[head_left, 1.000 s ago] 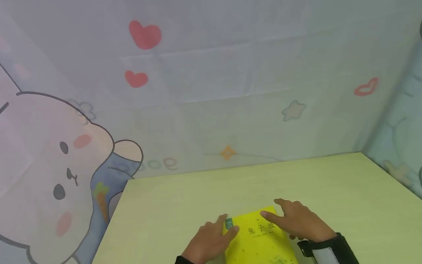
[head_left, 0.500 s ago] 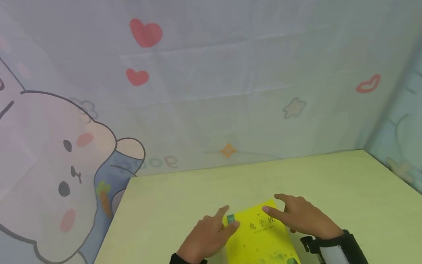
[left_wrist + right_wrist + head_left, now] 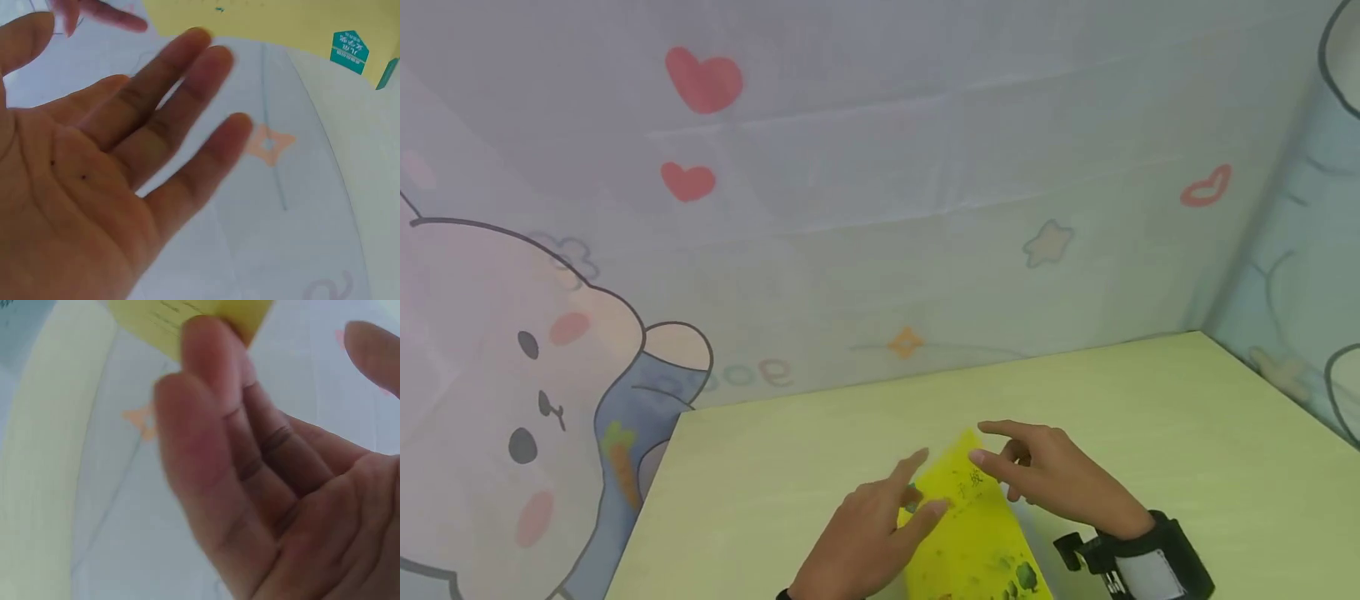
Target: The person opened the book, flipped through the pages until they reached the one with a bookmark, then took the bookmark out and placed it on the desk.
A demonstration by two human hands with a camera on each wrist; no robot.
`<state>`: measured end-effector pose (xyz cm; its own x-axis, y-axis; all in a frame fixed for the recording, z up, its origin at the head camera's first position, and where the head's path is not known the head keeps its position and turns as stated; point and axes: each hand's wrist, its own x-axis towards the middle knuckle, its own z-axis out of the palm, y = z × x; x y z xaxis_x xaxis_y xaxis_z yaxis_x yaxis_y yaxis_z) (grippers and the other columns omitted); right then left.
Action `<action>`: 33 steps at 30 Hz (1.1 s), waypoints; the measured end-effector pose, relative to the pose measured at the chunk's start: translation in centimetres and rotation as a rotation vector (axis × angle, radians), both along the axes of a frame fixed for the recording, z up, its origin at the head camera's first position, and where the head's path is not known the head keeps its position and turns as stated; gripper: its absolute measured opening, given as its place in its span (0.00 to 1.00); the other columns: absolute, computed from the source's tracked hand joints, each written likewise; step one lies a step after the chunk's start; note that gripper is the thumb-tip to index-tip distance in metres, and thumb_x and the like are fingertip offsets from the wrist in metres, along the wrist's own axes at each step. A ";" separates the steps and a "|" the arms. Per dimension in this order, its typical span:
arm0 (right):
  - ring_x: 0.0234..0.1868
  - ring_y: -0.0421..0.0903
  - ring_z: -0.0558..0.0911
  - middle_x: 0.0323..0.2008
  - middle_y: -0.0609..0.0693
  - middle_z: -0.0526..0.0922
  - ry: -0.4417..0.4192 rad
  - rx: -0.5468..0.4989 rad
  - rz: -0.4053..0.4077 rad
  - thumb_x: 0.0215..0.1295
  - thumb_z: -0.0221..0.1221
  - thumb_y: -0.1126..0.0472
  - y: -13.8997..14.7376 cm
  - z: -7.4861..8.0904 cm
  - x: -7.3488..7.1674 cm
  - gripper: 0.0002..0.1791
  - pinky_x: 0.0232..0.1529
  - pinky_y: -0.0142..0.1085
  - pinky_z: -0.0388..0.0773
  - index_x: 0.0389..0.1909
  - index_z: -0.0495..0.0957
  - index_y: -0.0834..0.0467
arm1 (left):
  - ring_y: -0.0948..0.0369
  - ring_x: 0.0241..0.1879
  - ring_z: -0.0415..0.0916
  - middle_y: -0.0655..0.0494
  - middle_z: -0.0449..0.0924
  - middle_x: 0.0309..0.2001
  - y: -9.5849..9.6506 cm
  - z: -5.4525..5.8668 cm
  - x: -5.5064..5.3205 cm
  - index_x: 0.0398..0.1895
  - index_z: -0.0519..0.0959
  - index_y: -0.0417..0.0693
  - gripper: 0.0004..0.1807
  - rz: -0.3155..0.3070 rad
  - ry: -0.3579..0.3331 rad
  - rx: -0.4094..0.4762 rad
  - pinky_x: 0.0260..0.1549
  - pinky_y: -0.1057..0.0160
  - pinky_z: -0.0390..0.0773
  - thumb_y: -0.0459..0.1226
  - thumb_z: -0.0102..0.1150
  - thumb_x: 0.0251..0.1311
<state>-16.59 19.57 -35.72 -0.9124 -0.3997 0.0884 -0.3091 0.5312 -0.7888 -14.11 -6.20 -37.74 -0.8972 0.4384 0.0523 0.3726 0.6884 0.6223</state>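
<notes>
A thin yellow book [image 3: 958, 550] with dark characters and green tree pictures lies slanted at the front of the table, its top edge blurred. Over its left side is my left hand [image 3: 865, 542], fingers spread, thumb above the cover. In the left wrist view its palm is bare, with the book's teal label [image 3: 350, 51] beyond the fingertips. Close over the top right corner is my right hand [image 3: 1060, 479], index finger reaching out and the others loosely bent. In the right wrist view its fingertips overlap the book's corner [image 3: 169, 325], with the thumb apart from them.
The pale yellow-green tabletop [image 3: 1150, 400] spreads behind and to both sides of the book. A printed cloth backdrop [image 3: 850, 275] with hearts and a cartoon rabbit [image 3: 580, 367] stands along the back and left. A black strap with a device [image 3: 1150, 567] circles the right wrist.
The head view has shifted slightly. The book has moved left and away from me, and its outline is narrower and more slanted. Both hands have shifted farther forward, the right one also leftward.
</notes>
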 end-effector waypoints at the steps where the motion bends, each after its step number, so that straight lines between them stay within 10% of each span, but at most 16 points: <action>1: 0.22 0.47 0.80 0.27 0.46 0.84 0.001 -0.019 0.010 0.76 0.56 0.47 -0.1 0.0 0.0 0.34 0.25 0.38 0.78 0.71 0.67 0.66 | 0.54 0.52 0.78 0.60 0.83 0.49 0.1 0.0 0.0 0.77 0.61 0.63 0.39 -0.008 0.028 0.012 0.49 0.44 0.76 0.69 0.38 0.69; 13: 0.31 0.47 0.86 0.45 0.52 0.87 0.000 -0.214 0.181 0.80 0.50 0.56 -2.1 0.0 0.6 0.23 0.30 0.42 0.83 0.69 0.71 0.61 | 0.59 0.65 0.70 0.62 0.75 0.64 0.9 0.4 0.6 0.70 0.74 0.57 0.28 -0.109 0.616 0.108 0.55 0.46 0.76 0.57 0.52 0.72; 21: 0.34 0.47 0.87 0.49 0.55 0.86 -0.023 -0.267 0.273 0.81 0.47 0.59 -3.2 -0.6 0.7 0.23 0.30 0.43 0.84 0.72 0.68 0.62 | 0.53 0.68 0.68 0.65 0.77 0.61 0.7 0.2 0.7 0.63 0.77 0.57 0.26 -0.109 0.601 0.108 0.55 0.40 0.74 0.59 0.53 0.70; 33: 0.37 0.43 0.85 0.47 0.47 0.87 -0.030 -0.203 0.318 0.80 0.51 0.57 -4.0 -1.3 1.1 0.24 0.35 0.40 0.83 0.70 0.69 0.62 | 0.61 0.55 0.72 0.65 0.75 0.45 -1.5 1.0 1.3 0.28 0.82 0.58 0.26 0.067 0.491 -0.034 0.49 0.49 0.75 0.65 0.48 0.69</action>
